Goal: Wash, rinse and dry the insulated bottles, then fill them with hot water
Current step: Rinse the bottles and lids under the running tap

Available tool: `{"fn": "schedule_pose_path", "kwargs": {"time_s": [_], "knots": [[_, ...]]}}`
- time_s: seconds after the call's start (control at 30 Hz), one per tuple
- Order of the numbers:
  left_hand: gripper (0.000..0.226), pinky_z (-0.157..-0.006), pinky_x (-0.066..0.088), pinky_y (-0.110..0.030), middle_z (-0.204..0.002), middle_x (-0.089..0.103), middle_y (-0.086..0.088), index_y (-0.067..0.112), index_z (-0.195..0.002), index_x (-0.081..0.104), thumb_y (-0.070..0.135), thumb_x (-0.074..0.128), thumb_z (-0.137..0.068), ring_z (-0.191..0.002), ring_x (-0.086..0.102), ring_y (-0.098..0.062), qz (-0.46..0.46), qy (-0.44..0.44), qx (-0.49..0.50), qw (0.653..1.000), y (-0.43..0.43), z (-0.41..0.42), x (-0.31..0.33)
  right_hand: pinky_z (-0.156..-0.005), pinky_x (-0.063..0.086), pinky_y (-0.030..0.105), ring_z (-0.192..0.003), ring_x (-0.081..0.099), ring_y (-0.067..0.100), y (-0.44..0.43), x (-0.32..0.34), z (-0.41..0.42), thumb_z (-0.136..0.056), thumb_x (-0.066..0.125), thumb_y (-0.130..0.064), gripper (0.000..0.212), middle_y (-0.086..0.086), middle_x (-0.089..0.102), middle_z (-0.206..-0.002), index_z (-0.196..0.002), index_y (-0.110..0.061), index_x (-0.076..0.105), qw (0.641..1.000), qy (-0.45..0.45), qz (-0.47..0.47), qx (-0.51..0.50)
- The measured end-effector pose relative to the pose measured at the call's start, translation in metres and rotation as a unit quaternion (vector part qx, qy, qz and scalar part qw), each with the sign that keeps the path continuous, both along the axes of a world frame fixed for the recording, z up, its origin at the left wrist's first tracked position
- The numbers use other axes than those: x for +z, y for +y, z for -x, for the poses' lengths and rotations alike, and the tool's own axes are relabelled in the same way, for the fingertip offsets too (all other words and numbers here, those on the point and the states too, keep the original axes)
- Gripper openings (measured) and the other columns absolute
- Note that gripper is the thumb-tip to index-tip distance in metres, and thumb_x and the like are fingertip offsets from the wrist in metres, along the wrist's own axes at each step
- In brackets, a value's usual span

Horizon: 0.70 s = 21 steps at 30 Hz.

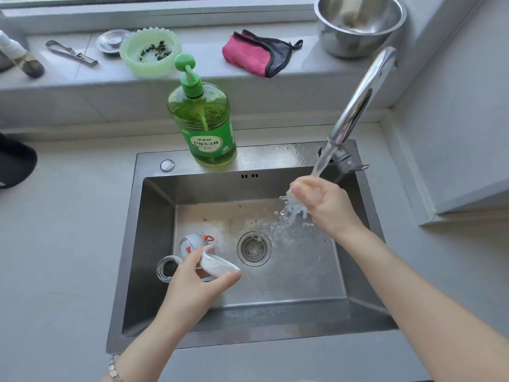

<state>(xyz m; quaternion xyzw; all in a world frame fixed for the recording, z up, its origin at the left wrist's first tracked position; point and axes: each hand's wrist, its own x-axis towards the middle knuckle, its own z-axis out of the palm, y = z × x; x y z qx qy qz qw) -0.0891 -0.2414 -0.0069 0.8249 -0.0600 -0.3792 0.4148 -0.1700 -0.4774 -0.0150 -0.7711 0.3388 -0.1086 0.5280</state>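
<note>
A white insulated bottle (191, 241) with red marks lies in the left part of the steel sink (129, 244), and a clear round opening (164, 268) shows beside it. My left hand (192, 282) is low over them, gripping a white bowl-shaped lid (220, 267) between thumb and fingers. My right hand (322, 202) is under the running stream from the faucet (360, 97), with its fingers pinched on a small pale piece (298, 184) that I cannot identify. Water splashes off that hand into the basin.
A green dish soap pump bottle (203, 125) stands on the sink's back rim. On the window ledge lie a pink cloth (250, 55), a steel bowl (358, 23), a green dish (150, 51) and metal tongs (71, 53). The drain strainer (254, 248) sits mid-basin.
</note>
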Motion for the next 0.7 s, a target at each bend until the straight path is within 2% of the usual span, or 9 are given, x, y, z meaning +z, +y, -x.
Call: {"fn": "schedule_pose_path", "kwargs": {"time_s": [0.1,0.2,0.27,0.4,0.5,0.53,0.6,0.7], "knots": [[0.060,-0.077,0.044,-0.018,-0.097,0.062,0.014,0.026,-0.118,0.056,0.021,0.084,-0.065,-0.091,0.060,-0.001,-0.002,0.000,-0.001,1.000,0.000,-0.001,0.000,-0.074,0.036,-0.001,-0.083,0.057,-0.010,0.001,0.002,-0.001,-0.090,0.056,-0.035,0.015,-0.020,0.065,-0.086,-0.084,-0.028,0.067,1.000,0.001,0.023,-0.014],[0.055,-0.076,0.044,-0.018,-0.095,0.062,0.013,0.028,-0.115,0.055,0.018,0.081,-0.068,-0.089,0.059,0.000,-0.003,-0.004,-0.003,1.000,-0.002,-0.001,0.001,-0.078,0.040,0.012,-0.082,0.060,0.007,-0.001,0.003,-0.002,-0.092,0.053,-0.033,0.024,-0.006,0.068,-0.084,-0.082,-0.016,0.067,0.999,0.010,0.030,-0.027],[0.054,-0.076,0.044,-0.019,-0.095,0.062,0.015,0.029,-0.113,0.054,0.018,0.081,-0.068,-0.088,0.059,0.002,-0.003,-0.005,-0.004,1.000,-0.002,-0.001,0.002,-0.078,0.042,0.021,-0.081,0.060,0.013,-0.003,0.006,-0.002,-0.094,0.051,-0.034,0.027,-0.002,0.068,-0.082,-0.082,-0.017,0.068,0.999,0.012,0.029,-0.031],[0.055,-0.077,0.045,-0.018,-0.098,0.062,0.014,0.029,-0.115,0.054,0.021,0.081,-0.068,-0.089,0.060,0.002,-0.008,-0.003,-0.007,1.000,-0.002,0.000,0.002,-0.077,0.043,0.036,-0.081,0.057,0.025,-0.012,0.003,-0.004,-0.098,0.040,-0.037,0.042,0.004,0.063,-0.079,-0.082,-0.007,0.065,0.991,0.061,0.113,-0.021],[0.055,-0.072,0.045,-0.014,-0.095,0.063,0.013,0.028,-0.116,0.054,0.018,0.081,-0.069,-0.088,0.060,0.002,-0.009,0.002,-0.004,1.000,-0.002,0.001,0.002,-0.077,0.046,0.041,-0.075,0.059,0.026,-0.019,0.001,-0.005,-0.098,0.030,-0.046,0.050,-0.004,0.060,-0.070,-0.071,-0.018,0.061,0.996,0.055,0.072,-0.009],[0.055,-0.072,0.045,-0.013,-0.094,0.063,0.013,0.028,-0.116,0.054,0.018,0.081,-0.069,-0.088,0.060,0.001,-0.010,0.003,-0.003,1.000,-0.002,0.002,0.002,-0.076,0.048,0.038,-0.077,0.061,0.025,-0.020,0.000,-0.006,-0.098,0.029,-0.047,0.048,-0.005,0.060,-0.073,-0.079,-0.020,0.062,0.997,0.057,0.058,-0.003],[0.055,-0.073,0.045,-0.014,-0.094,0.063,0.012,0.027,-0.117,0.055,0.018,0.081,-0.069,-0.088,0.060,0.001,-0.012,0.003,-0.004,1.000,-0.002,0.002,0.003,-0.067,0.048,0.024,-0.077,0.061,0.018,-0.023,0.001,-0.008,-0.097,0.029,-0.046,0.047,-0.003,0.062,-0.085,-0.105,-0.013,0.062,0.999,0.054,0.006,-0.002],[0.055,-0.071,0.045,-0.012,-0.095,0.062,0.012,0.027,-0.118,0.055,0.019,0.080,-0.069,-0.086,0.060,0.003,-0.013,0.000,-0.003,1.000,-0.003,0.001,0.004,-0.048,0.040,0.010,-0.063,0.057,0.010,-0.026,0.003,-0.010,-0.094,0.041,-0.043,0.037,0.000,0.062,-0.085,-0.112,-0.014,0.058,0.998,0.024,-0.051,-0.002]]}}
